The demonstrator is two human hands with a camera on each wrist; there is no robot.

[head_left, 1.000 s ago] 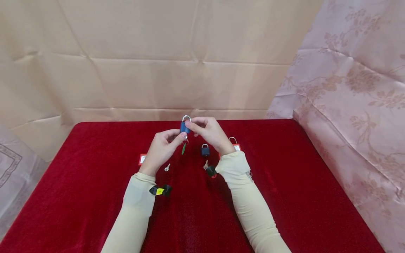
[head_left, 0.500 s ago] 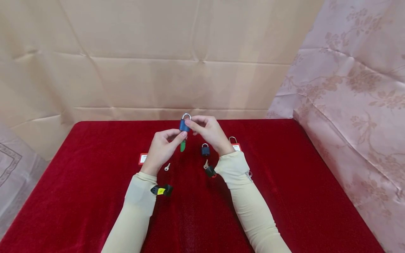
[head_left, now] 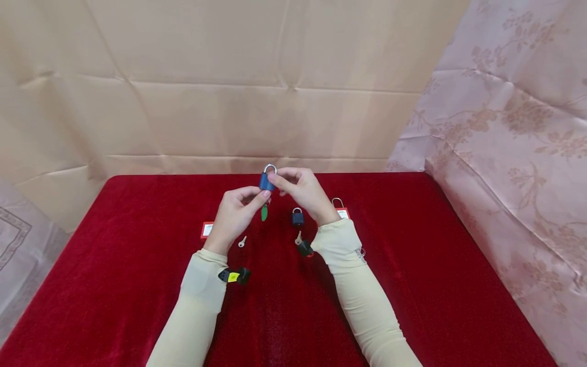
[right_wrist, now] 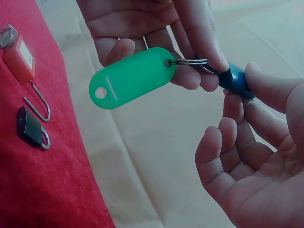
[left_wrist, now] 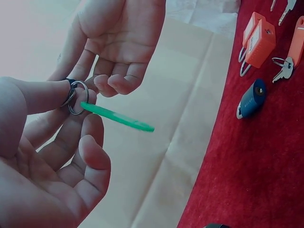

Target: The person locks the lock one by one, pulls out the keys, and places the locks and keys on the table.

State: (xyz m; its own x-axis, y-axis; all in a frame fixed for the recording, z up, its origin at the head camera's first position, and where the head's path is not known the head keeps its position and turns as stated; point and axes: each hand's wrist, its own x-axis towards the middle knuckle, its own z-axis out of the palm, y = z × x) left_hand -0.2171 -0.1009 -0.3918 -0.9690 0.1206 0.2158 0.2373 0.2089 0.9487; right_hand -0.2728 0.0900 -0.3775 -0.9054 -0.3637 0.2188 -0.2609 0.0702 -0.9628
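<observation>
Holding a blue padlock (head_left: 266, 182) midair, hands (head_left: 270, 201) above red cloth (head_left: 435, 265).

Red cloth (head_left: 435, 285) lies open right; dark padlock (head_left: 297, 217), keys (head_left: 242, 242) crowd the centre.

We could see little of the blue padlock (right_wrist: 235, 80) in the right wrist view, its body mostly covered by fingers (right_wrist: 202, 28). Any key in its keyhole stayed hidden. At the upper right edge of the left wrist view, an orange tag (left_wrist: 297, 40) was cut off. The white label (head_left: 207, 230) print was too small to read.
</observation>
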